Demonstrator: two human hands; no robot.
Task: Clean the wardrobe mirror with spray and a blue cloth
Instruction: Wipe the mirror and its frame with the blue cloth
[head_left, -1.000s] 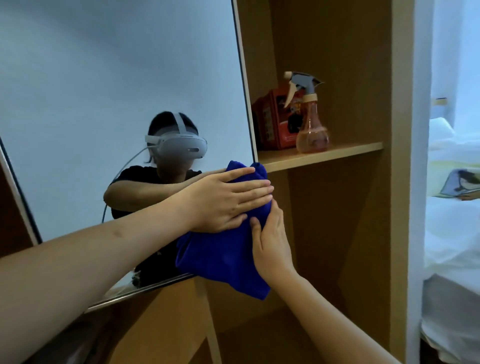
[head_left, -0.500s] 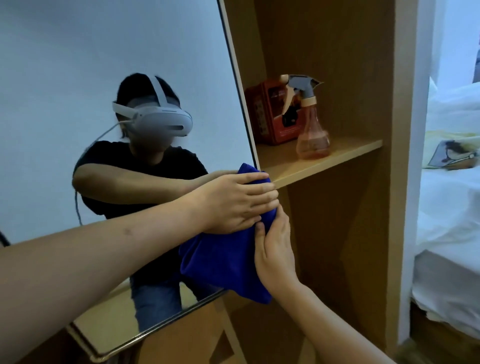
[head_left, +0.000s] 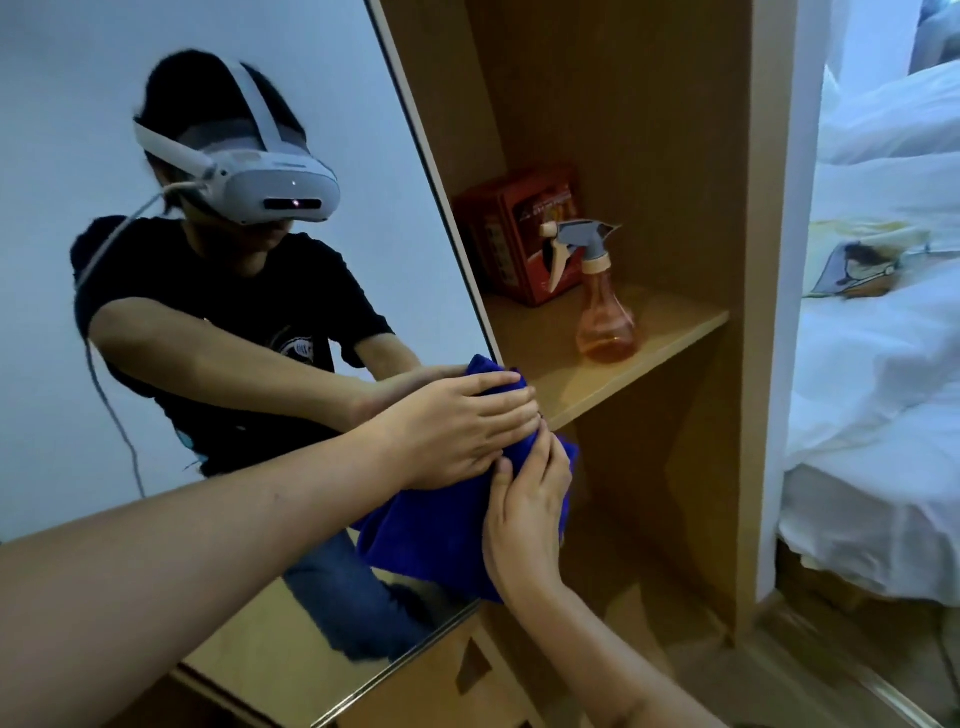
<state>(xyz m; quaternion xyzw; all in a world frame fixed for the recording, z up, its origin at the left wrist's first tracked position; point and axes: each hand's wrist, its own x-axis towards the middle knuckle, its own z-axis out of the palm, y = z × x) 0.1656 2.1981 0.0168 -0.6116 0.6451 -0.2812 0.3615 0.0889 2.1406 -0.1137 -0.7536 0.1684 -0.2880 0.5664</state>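
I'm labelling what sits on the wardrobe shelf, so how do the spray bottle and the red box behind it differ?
The spray bottle is see-through orange with a grey trigger head; the red box is opaque with printed sides. The spray bottle is tall with a narrow neck; the red box is squat and blocky. The spray bottle stands near the shelf's front, the red box further back. Both stand upright, and neither hand touches them.

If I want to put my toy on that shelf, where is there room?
The shelf has bare wood at its front, between the spray bottle and the front edge, and a strip to the bottle's right by the side wall. The back left corner is crowded: the red box stands there, the bottle just in front of it. The near left end is busy with both hands on the blue cloth.
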